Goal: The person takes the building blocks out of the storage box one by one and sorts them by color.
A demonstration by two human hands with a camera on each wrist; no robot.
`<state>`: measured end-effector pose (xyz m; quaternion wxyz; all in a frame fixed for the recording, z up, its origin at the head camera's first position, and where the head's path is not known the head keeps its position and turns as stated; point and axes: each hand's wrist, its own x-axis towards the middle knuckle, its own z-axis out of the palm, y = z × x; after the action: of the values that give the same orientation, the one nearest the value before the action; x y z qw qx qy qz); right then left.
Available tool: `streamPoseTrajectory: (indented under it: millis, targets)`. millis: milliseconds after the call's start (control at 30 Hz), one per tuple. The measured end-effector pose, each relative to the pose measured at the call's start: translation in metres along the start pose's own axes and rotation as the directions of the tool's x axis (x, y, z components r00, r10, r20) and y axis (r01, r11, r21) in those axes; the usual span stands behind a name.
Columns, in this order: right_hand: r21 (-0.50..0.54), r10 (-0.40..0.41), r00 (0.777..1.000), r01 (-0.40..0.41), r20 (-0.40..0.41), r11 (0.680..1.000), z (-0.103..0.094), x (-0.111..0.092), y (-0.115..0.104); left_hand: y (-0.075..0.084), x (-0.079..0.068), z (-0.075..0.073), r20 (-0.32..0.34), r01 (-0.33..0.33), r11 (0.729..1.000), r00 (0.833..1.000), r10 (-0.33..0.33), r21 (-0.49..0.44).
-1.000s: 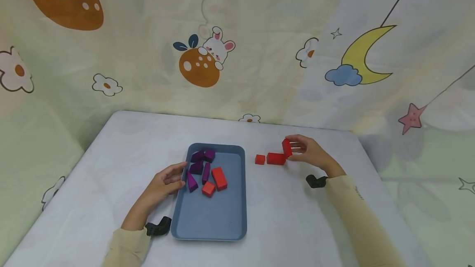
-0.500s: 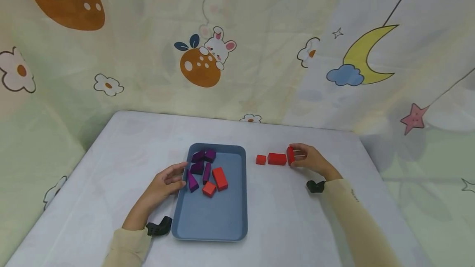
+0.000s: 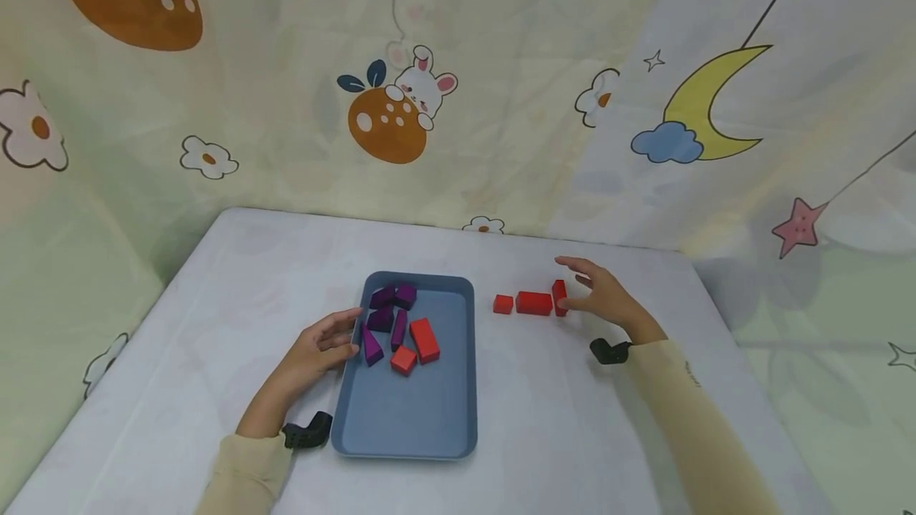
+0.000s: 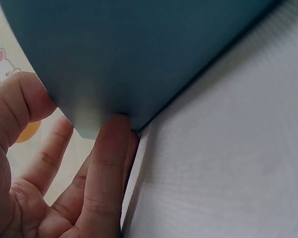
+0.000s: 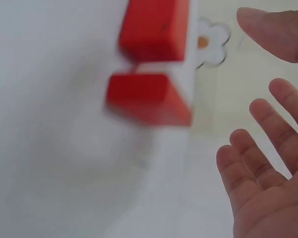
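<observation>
My left hand rests at the left side of a blue-grey tray, fingertips and thumb against its rim. The left wrist view shows a finger along the tray's outer wall. Beside the tray's right side, my right hand is spread with nothing in it. Its thumb overlaps the narrow red block in the head view; the right wrist view shows the fingers apart from that red block. The narrow block stands at the right end of a row, beside a longer red block and a small red cube.
Inside the tray lie several purple blocks at the upper left, with a red rectangular block and a red cube next to them. A white cloth covers the table; a patterned curtain hangs behind it.
My right hand has lowered the narrow red block, stood it at the row's right end and let it go, its fingers now spread and raised. My left hand has stayed at the tray.
</observation>
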<state>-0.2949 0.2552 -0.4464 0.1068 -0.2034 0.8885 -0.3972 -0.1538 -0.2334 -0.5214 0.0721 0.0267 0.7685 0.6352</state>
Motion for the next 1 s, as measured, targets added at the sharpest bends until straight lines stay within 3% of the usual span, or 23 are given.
streamPoseTrajectory:
  millis: [200, 367, 667, 1000]
  targets:
    - [0.003, -0.043, 0.999, 0.043, 0.009, 0.999, 0.015, 0.004, -0.027, 0.001, 0.001, -0.001, -0.006, -0.005, 1.0, 1.0, 0.005, 0.003]
    - [0.03, -0.156, 0.986, 0.154, 0.052, 0.988, 0.036, 0.008, -0.046, 0.002, 0.0, 0.0, -0.012, 0.0, 1.0, 1.0, 0.0, 0.006]
    - [0.126, -0.313, 0.937, 0.296, 0.153, 0.947, 0.079, 0.016, -0.08, 0.003, -0.002, 0.001, -0.005, -0.007, 1.0, 1.0, 0.007, 0.004]
    - [0.195, -0.401, 0.869, 0.356, 0.291, 0.914, 0.124, 0.032, -0.101, 0.002, -0.001, 0.0, -0.001, 0.0, 1.0, 1.0, 0.0, -0.008]
